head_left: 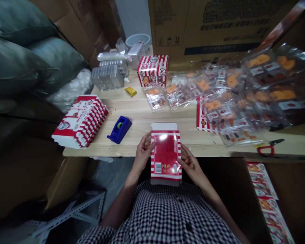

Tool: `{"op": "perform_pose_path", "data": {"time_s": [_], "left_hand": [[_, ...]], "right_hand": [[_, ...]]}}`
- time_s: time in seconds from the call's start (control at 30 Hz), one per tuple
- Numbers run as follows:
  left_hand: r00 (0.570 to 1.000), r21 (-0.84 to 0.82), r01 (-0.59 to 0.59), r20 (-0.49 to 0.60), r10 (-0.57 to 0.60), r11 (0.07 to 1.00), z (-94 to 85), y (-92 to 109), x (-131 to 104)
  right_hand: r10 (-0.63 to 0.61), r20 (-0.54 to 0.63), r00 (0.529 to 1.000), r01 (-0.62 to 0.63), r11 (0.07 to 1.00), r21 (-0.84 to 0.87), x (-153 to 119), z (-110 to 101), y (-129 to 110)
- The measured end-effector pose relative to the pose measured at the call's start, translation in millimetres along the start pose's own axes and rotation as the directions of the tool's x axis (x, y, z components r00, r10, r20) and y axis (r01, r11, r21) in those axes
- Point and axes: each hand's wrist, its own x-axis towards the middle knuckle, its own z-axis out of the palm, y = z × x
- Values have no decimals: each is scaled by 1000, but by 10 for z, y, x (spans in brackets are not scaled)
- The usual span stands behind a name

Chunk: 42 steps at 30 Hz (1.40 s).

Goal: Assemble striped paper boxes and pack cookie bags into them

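Note:
A red box with red-and-white striped edges (166, 149) is held upright in front of my body, at the table's front edge. Its white top flap stands up, and a barcode shows low on its front. My left hand (143, 151) grips its left side, thumb on the face. On the right side my right hand (190, 162) holds it the same way, fingers partly behind. To the left on the table sits a blue tape dispenser (120, 129). Further left lies a stack of flat striped cartons (80, 122).
Behind are a standing striped box (153, 70), a yellow packet (130, 91) and clear plastic trays (107, 77). Many clear snack packs (228, 113) cover the right side of the wooden table (142, 117). Red-handled scissors (266, 150) lie at the front right edge.

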Motion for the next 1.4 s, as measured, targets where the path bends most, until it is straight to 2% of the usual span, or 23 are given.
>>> {"op": "perform_pose_path", "data": {"time_s": [0.1,0.23,0.33,0.43,0.53,0.63,0.73,0.83,0.93,1.03,1.17,1.27,1.4], "left_hand": [[999,59,-33,-42,35,998,-12,-1,-24],[999,69,-9,-51,12,998,-55,22,-5],[993,51,64,94,-68,997,-125,60,-6],[949,37,171,264,-174,985,-195,31,-56],[958,8,182,226,-179,983,-233,-71,-98],[977,7,130,171,-129,991,-237,-111,-54],[988,76,-14,156,2,997,-225,-5,86],[978,117,-168,147,150,979,-210,145,243],[968,113,-223,147,205,968,-183,188,313],[973,96,-193,150,177,977,-131,124,270],[986,99,-147,96,137,984,-42,110,167],[989,138,-140,57,134,980,-3,248,140],[990,182,-132,65,122,974,-23,474,125]], "right_hand": [[33,7,999,-33,999,-22,-54,0,-16],[16,-1,1000,-16,996,-85,-55,-4,-48],[-17,-60,998,12,996,-91,-26,3,-38],[-36,-121,992,30,998,-48,-2,41,-11],[-30,-118,993,26,999,-34,12,93,-2],[-36,-113,993,33,999,-22,38,112,-10],[-45,-111,993,42,999,-24,64,77,20],[-43,-101,994,37,997,-64,66,22,111],[-79,-105,991,64,989,-137,39,9,164],[-163,-138,977,135,972,-193,42,75,60],[-303,-247,920,251,943,-220,187,217,-262],[-352,-247,903,289,922,-256,331,295,-480],[-345,-194,918,308,931,-196,427,346,-622]]}}
